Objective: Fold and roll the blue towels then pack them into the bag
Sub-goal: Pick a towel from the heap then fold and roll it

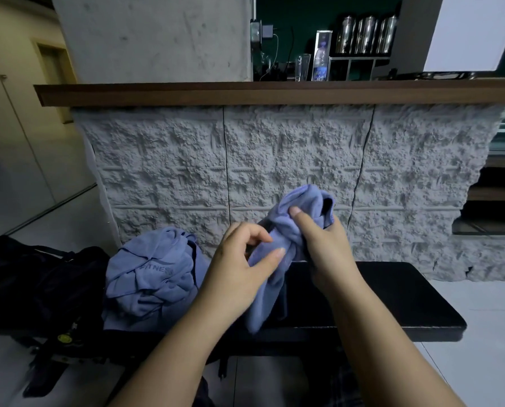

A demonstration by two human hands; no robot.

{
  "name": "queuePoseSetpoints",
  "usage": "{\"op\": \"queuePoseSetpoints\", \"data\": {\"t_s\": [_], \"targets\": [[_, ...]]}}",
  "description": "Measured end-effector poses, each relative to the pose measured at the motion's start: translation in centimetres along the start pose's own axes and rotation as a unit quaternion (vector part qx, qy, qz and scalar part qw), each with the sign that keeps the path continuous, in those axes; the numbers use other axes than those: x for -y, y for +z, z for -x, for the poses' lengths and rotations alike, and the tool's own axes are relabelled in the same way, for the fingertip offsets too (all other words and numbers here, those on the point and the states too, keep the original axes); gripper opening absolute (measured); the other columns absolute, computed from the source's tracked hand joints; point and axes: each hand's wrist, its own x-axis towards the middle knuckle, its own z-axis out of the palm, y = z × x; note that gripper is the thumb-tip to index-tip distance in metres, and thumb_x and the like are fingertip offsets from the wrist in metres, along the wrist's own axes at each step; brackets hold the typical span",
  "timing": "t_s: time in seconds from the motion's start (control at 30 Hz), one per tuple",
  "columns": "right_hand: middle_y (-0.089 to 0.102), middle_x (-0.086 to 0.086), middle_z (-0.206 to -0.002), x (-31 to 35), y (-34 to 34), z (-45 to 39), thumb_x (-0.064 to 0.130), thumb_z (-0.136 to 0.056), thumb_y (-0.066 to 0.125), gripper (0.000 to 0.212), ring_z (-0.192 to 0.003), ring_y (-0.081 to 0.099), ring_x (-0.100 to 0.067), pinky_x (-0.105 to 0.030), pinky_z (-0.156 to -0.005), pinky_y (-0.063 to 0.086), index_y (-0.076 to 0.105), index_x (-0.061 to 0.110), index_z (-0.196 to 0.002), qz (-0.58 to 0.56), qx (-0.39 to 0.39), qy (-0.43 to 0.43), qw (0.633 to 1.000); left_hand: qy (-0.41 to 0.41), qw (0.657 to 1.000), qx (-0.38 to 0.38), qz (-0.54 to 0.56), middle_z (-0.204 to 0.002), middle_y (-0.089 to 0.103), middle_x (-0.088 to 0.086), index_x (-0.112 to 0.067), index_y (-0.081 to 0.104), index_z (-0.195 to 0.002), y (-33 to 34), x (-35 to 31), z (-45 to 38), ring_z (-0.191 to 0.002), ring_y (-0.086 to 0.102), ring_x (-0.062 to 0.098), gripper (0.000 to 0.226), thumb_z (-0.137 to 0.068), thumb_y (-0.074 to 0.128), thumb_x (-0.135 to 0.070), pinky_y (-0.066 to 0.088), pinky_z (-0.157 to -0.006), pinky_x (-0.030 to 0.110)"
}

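A crumpled blue towel (277, 230) is held up above the black bench (392, 301), its lower end hanging down to the bench top. My right hand (327, 245) grips its bunched upper part, thumb on the front. My left hand (239, 265) pinches the cloth lower down, between thumb and fingers. A pile of blue towels (151, 277), one printed FITNESS, lies on the left part of the bench. The black bag (31, 283) sits to the left of that pile, its opening hard to make out.
A rough stone-faced counter wall (274, 171) with a wooden top (274, 92) stands right behind the bench. Bottles and metal canisters stand on the counter. Pale floor lies at left and right. Black straps hang at lower left.
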Motion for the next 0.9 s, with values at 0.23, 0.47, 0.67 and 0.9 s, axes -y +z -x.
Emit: {"op": "queuePoseSetpoints", "data": {"t_s": [0.23, 0.47, 0.67, 0.9], "targets": [[0.072, -0.016, -0.097, -0.1, -0.8, 0.3, 0.025, -0.092, 0.060, 0.019, -0.094, 0.069, -0.031, -0.045, -0.087, 0.053, 0.070, 0.010, -0.095, -0.022, -0.021, 0.024, 0.999, -0.030, 0.994, 0.015, -0.107, -0.081, 0.051, -0.012, -0.028, 0.040, -0.085, 0.1, 1.4, 0.8, -0.078, 0.048, 0.007, 0.025, -0.085, 0.064, -0.021, 0.037, -0.069, 0.014], [0.065, -0.004, -0.074, -1.0, -1.9, -0.1, 0.020, -0.087, 0.068, 0.019, -0.068, 0.062, -0.013, -0.027, -0.062, 0.046, 0.061, 0.002, -0.089, 0.129, -0.013, 0.007, 0.992, -0.097, 0.992, -0.075, -0.035, -0.063, 0.045, 0.001, -0.024, 0.046, -0.079, -1.3, 1.0, -0.4, -0.047, 0.034, 0.006, 0.017, -0.092, 0.053, -0.017, 0.027, -0.048, 0.023], [0.052, -0.003, -0.072, -1.3, -2.3, -0.4, 0.010, -0.088, 0.051, 0.007, -0.065, 0.046, -0.015, -0.029, -0.062, 0.038, 0.049, 0.013, -0.083, 0.230, -0.012, 0.056, 0.972, -0.080, 0.987, -0.122, 0.068, -0.066, 0.046, 0.004, -0.028, 0.054, -0.080, -1.8, 0.6, -0.4, -0.060, 0.041, 0.011, 0.025, -0.092, 0.053, -0.006, 0.032, -0.053, 0.017], [0.053, 0.001, -0.067, 0.7, -0.6, 1.4, 0.015, -0.079, 0.071, 0.023, -0.060, 0.047, -0.007, -0.022, -0.056, 0.039, 0.049, 0.008, -0.077, 0.285, 0.048, -0.031, 0.957, -0.094, 0.991, 0.011, 0.094, -0.054, 0.043, -0.010, -0.034, 0.059, -0.091, 0.1, -0.5, 0.5, -0.053, 0.040, 0.005, 0.025, -0.088, 0.062, -0.010, 0.033, -0.055, 0.020]]}}
